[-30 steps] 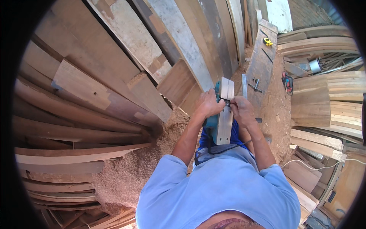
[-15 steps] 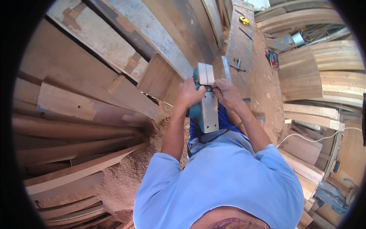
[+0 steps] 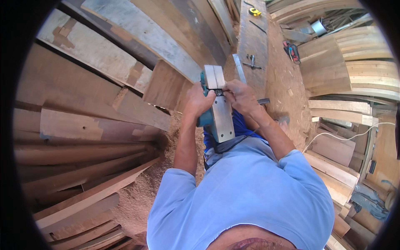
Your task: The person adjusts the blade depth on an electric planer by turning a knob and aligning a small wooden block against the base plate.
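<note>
**Planer turned sole-up, blade area under the fingers**

While the electric planer (image 3: 218, 104) is held upside down in front of the person's chest, its flat metal sole faces the camera and the teal body hangs below. The left hand (image 3: 199, 100) wraps the teal housing, fingers curled tight around it. The right hand (image 3: 241, 96) sits at the gap between the two sole plates, fingers pressed together on a small dark part there; what exactly they pinch is too small to tell. Judging by this, the work on the cutter slot is under way, not finished: the planer is not set on any wood.

A cord (image 3: 231, 143) trails down from the tool. Sawdust (image 3: 141, 200) lies heaped on the floor. Stacked planks (image 3: 96, 83) crowd the left side. On the long tabletop (image 3: 254, 37) ahead lie a clamp-like metal tool (image 3: 251, 62) and a yellow tape measure (image 3: 255, 12), well apart from both hands.
</note>
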Motion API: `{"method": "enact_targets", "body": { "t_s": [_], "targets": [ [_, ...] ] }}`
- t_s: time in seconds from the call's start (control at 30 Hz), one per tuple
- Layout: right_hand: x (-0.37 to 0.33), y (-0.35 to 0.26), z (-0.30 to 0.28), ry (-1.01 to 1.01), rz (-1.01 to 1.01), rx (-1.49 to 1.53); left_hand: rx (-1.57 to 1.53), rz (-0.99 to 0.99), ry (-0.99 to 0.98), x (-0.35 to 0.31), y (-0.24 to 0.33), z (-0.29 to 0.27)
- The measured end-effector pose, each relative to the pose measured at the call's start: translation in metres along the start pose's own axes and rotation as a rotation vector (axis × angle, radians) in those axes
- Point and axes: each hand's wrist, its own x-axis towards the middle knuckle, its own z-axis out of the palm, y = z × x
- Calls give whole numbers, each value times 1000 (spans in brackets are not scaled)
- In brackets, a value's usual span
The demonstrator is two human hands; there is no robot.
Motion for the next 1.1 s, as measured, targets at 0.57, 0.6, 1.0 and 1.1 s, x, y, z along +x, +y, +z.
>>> {"method": "enact_targets", "body": {
  "t_s": [0.57,0.6,1.0,1.1],
  "targets": [
    [7,7,8,-19,-26,-42,29,31,6,4,-5,6],
    [8,11,9,-34,16,-16,28,28,1,5,-6,6],
    [52,217,18,30,437,-718,46,46,-24,7,-6,4],
    [46,225,25,-96,459,-755,28,1,-28,5,-6,2]
  ]
}}
